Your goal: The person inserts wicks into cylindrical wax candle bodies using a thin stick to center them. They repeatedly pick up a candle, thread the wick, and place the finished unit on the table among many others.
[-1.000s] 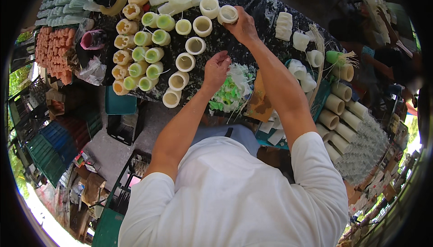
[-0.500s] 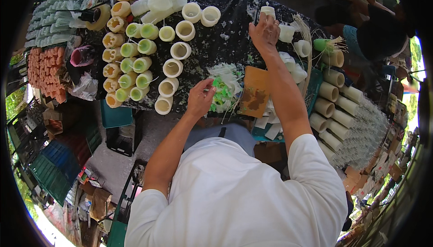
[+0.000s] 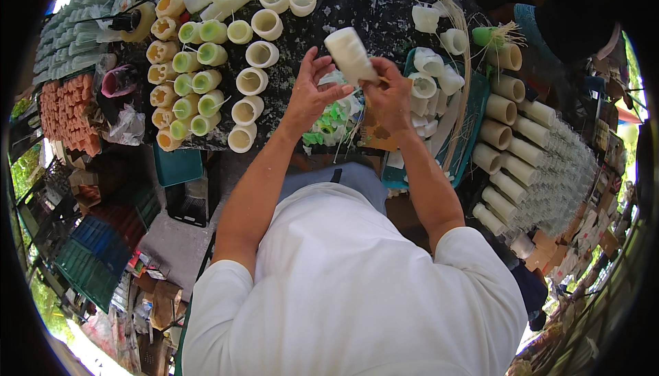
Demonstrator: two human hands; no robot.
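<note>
Above the black table [image 3: 384, 5], a cream candle [image 3: 350, 55] is being pinched by the right hand [image 3: 390, 98], left hand [image 3: 312, 91] fingers spread; a slip is being risked.

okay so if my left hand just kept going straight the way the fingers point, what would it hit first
Probably the white cylinder held in your right hand. The left hand has open fingers pointing up and slightly right at it, close by. Depth is hard to judge from above.

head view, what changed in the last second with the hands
The right hand drew back from the far cups and now holds a white cylinder tilted over the table. The left hand rose off the green pile, open beside the cylinder. Cup rows and tray look unchanged.
</note>
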